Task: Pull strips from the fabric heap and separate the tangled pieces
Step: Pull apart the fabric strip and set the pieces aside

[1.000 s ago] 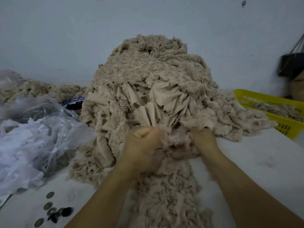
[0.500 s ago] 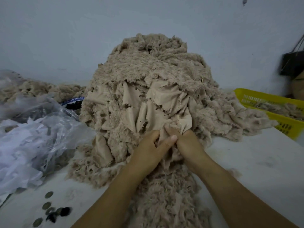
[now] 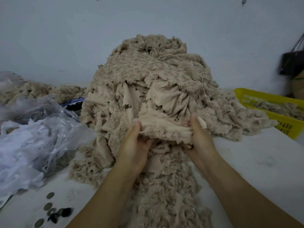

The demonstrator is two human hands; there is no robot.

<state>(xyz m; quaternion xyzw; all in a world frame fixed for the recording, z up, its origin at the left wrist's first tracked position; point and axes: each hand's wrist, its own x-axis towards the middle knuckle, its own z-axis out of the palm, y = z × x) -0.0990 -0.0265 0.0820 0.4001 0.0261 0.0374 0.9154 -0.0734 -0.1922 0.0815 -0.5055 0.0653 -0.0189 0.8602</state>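
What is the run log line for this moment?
left hand grips fabric strip | right hand grips same strip | fabric heap behind

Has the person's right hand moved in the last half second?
Yes: the right hand has shifted right, toward the yellow basket, stretching a fabric strip.

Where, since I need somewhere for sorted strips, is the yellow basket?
In the head view, the yellow basket sits at the far right, just right of the fabric heap and below a dark bag.

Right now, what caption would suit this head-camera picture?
A person's left hand and right hand grip a beige fleecy fabric strip, stretched between them before the tall beige fabric heap.
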